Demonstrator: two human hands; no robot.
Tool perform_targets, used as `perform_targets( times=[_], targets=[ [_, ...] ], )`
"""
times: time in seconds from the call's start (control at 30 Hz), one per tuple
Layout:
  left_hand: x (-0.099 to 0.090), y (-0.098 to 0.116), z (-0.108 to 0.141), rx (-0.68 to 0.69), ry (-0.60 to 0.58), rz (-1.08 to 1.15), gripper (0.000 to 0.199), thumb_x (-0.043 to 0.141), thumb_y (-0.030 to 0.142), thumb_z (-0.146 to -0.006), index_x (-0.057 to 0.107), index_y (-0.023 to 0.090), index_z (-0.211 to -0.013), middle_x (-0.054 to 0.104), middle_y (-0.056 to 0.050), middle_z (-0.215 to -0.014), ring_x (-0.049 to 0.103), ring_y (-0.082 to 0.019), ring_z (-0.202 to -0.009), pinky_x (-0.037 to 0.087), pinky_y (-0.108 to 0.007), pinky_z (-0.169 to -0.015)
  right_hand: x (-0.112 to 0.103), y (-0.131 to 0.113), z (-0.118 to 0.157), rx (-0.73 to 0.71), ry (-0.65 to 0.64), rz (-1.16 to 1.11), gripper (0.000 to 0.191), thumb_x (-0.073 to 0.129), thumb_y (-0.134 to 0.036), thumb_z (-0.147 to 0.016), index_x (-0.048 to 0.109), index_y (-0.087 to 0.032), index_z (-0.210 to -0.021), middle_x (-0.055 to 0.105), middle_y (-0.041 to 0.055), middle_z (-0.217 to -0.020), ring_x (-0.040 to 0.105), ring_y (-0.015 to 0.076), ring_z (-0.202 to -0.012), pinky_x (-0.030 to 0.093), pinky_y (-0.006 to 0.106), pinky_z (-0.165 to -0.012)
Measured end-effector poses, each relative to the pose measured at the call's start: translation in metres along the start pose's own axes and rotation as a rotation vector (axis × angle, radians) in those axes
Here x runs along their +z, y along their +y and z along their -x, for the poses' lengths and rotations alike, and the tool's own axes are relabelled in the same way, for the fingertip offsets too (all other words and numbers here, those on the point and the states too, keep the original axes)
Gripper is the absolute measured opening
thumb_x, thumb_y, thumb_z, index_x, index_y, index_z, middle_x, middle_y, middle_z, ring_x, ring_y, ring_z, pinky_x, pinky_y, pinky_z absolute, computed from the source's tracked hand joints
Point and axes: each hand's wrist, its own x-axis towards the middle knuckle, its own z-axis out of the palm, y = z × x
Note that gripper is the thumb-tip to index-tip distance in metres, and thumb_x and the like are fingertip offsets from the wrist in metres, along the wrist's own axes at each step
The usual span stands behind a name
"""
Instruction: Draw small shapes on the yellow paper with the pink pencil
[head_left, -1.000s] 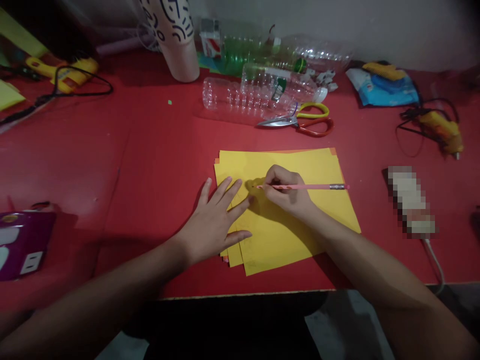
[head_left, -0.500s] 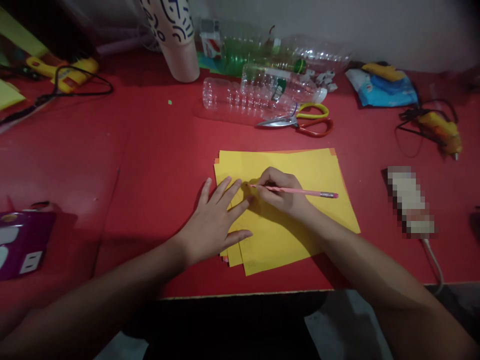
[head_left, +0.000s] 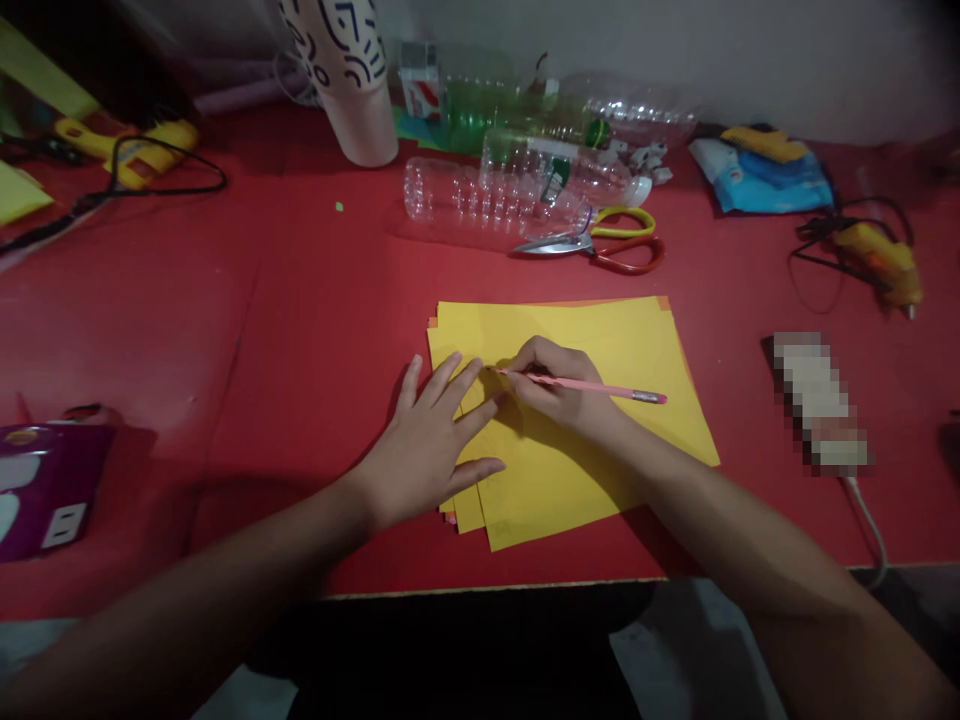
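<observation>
Several sheets of yellow paper [head_left: 592,460] lie in an uneven stack on the red table, with a little orange paper showing at the edges. My left hand [head_left: 431,440] rests flat with fingers spread over the left side of the stack. A pink pencil [head_left: 577,384] is pinched in my right hand [head_left: 562,385], its eraser end pointing right. The pencil's tip meets the top sheet just right of my left fingertips. Faint pencil marks show near the sheet's lower left corner.
Beyond the paper lie scissors [head_left: 592,243] and clear plastic bottles [head_left: 480,195]. A patterned tumbler [head_left: 367,120] stands behind. On the right are a glue gun [head_left: 885,265], a blue packet [head_left: 750,178] and a blurred-out device [head_left: 817,395] on a cable. A purple case [head_left: 60,490] sits left.
My right hand and the pencil have shifted slightly left, the tip coming nearer my left fingers. My left hand and the paper stay put.
</observation>
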Motion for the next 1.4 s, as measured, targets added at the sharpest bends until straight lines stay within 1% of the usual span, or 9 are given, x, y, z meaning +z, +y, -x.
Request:
perform_targets(
  times=[0.27, 0.4, 0.47, 0.63, 0.83, 1.0, 1.23, 1.3, 1.4],
  targets=[
    [0.0006, -0.0009, 0.0004, 0.012, -0.011, -0.026, 0.064, 0.042, 0.063, -0.097, 0.05, 0.022, -0.145, 0.032, -0.021, -0.159, 0.026, -0.04, -0.148, 0.016, -0.069, -0.115, 0.0011, -0.0003, 0.0036, 0.045, 0.062, -0.051, 0.012, 0.058, -0.017, -0.082, 0.05, -0.022, -0.073, 0.053, -0.0058, -0.059, 0.041, 0.0078, -0.051, 0.03, 0.025, -0.049],
    [0.0022, -0.0013, 0.0006, 0.003, -0.005, -0.017, 0.064, 0.042, 0.064, -0.097, 0.05, 0.022, -0.145, 0.033, -0.02, -0.159, 0.026, -0.04, -0.148, 0.014, -0.069, -0.116, 0.0001, -0.0013, 0.0038, 0.042, 0.086, -0.054, 0.015, 0.057, -0.015, -0.08, 0.048, -0.022, -0.071, 0.051, -0.0055, -0.059, 0.041, 0.0082, -0.052, 0.03, 0.025, -0.049],
    [0.0031, -0.0016, 0.0006, -0.005, -0.001, -0.011, 0.065, 0.042, 0.064, -0.097, 0.049, 0.023, -0.146, 0.034, -0.018, -0.16, 0.026, -0.04, -0.148, 0.014, -0.067, -0.117, -0.0008, -0.003, 0.0035, 0.047, 0.092, -0.056, 0.015, 0.057, -0.015, -0.08, 0.048, -0.023, -0.071, 0.051, -0.0054, -0.059, 0.04, 0.0084, -0.052, 0.03, 0.026, -0.049],
    [0.003, -0.0022, 0.0003, 0.002, -0.006, -0.019, 0.065, 0.042, 0.064, -0.097, 0.048, 0.023, -0.147, 0.035, -0.018, -0.159, 0.026, -0.039, -0.148, 0.02, -0.063, -0.117, -0.0018, -0.0062, 0.0028, 0.076, 0.117, -0.056, 0.016, 0.059, -0.017, -0.08, 0.047, -0.023, -0.071, 0.048, -0.0059, -0.057, 0.038, 0.0086, -0.051, 0.03, 0.025, -0.048],
    [0.0022, -0.0013, 0.0, -0.012, -0.016, -0.026, 0.066, 0.043, 0.064, -0.096, 0.047, 0.024, -0.148, 0.035, -0.016, -0.159, 0.027, -0.038, -0.148, 0.019, -0.062, -0.118, -0.0023, -0.0032, 0.0022, 0.072, 0.139, -0.053, 0.016, 0.058, -0.017, -0.077, 0.046, -0.023, -0.069, 0.046, -0.0065, -0.055, 0.037, 0.0082, -0.049, 0.028, 0.025, -0.046],
    [0.0022, -0.0021, 0.0002, -0.021, -0.011, -0.021, 0.065, 0.04, 0.065, -0.097, 0.047, 0.025, -0.147, 0.036, -0.014, -0.159, 0.027, -0.036, -0.148, 0.017, -0.06, -0.119, -0.0029, -0.0034, 0.0014, 0.066, 0.144, -0.051, 0.016, 0.057, -0.015, -0.076, 0.046, -0.023, -0.068, 0.045, -0.0069, -0.054, 0.038, 0.0085, -0.049, 0.028, 0.025, -0.046],
    [0.0022, -0.0029, 0.0005, -0.024, -0.02, -0.009, 0.065, 0.039, 0.065, -0.097, 0.046, 0.025, -0.148, 0.035, -0.014, -0.16, 0.026, -0.036, -0.149, 0.015, -0.06, -0.12, -0.0033, -0.0038, 0.0017, 0.072, 0.134, -0.017, 0.016, 0.057, -0.016, -0.076, 0.045, -0.023, -0.069, 0.046, -0.0068, -0.055, 0.038, 0.0083, -0.05, 0.029, 0.025, -0.047],
    [0.0018, -0.0024, 0.0004, -0.025, -0.007, 0.002, 0.062, 0.039, 0.062, -0.099, 0.047, 0.025, -0.147, 0.036, -0.014, -0.159, 0.026, -0.036, -0.149, 0.015, -0.06, -0.12, -0.0031, -0.0041, 0.0022, 0.068, 0.12, -0.02, 0.016, 0.057, -0.018, -0.077, 0.045, -0.023, -0.069, 0.047, -0.0066, -0.055, 0.038, 0.0083, -0.049, 0.029, 0.025, -0.047],
    [0.0016, -0.0018, 0.0, -0.023, 0.007, 0.008, 0.053, 0.036, 0.053, -0.102, 0.052, 0.024, -0.143, 0.037, -0.014, -0.158, 0.028, -0.035, -0.148, 0.019, -0.06, -0.119, -0.0024, -0.0048, 0.003, 0.074, 0.096, -0.01, 0.015, 0.057, -0.018, -0.078, 0.046, -0.023, -0.069, 0.048, -0.0057, -0.056, 0.039, 0.0088, -0.05, 0.03, 0.026, -0.047]
  ],
)
